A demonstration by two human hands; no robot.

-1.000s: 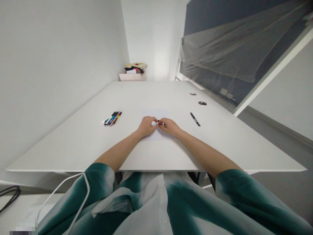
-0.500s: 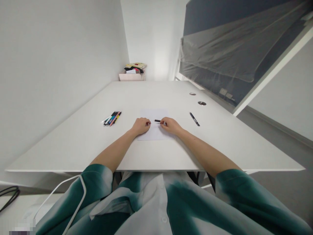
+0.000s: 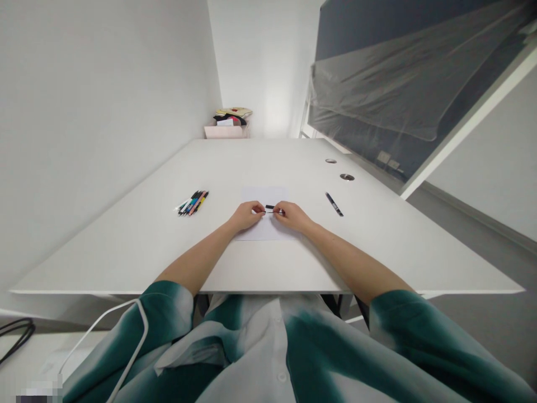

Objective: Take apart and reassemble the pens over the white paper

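A thin, dark, pen-like stick (image 3: 269,212) is pinched in the fingers of my right hand (image 3: 291,215), its slim tip pointing left. Facing it, my left hand (image 3: 247,215) is closed in a pinch close to that tip; whatever its fingertips hold is too small to name. Both hands rest over a sheet of white paper (image 3: 267,230). Just beyond the fingertips a short black piece (image 3: 269,206), perhaps a pen part, lies on the sheet, partly hidden by my right hand.
A bunch of several coloured pens (image 3: 193,204) lies to the left on the white table (image 3: 260,162). One dark pen (image 3: 334,204) lies to the right. Two round metal-rimmed fittings (image 3: 347,177) sit near the right edge. A pale box of items (image 3: 224,132) stands at the far end.
My left hand has moved right, bringing its fingertips close to the tip of the thin stick. The right hand has stayed almost still.
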